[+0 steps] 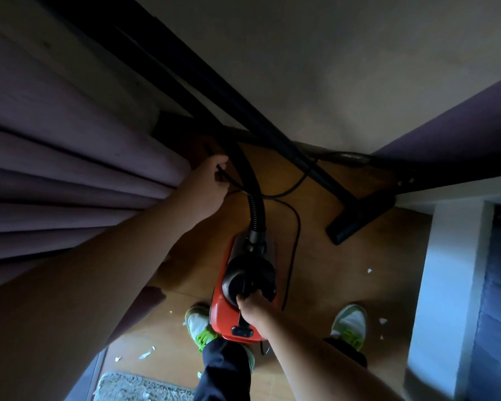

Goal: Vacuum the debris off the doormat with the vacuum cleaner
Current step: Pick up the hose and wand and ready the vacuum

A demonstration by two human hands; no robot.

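Down on the wooden floor [344,285], between two sneakered feet — red vacuum cleaner [229,311]. Right hand [253,306] grips its black top handle. Left hand [207,183] reaches toward the purple curtain [70,169], fingers curled round the black power cord [294,227]. Hose [253,204] arcs up; floor nozzle [359,218] lies near the wall. Doormat [133,387] at the bottom edge — behind the feet, paper scraps [146,352] nearby.

Dim, underexposed; daylight from right; wide-angle edge warping; soft blur.
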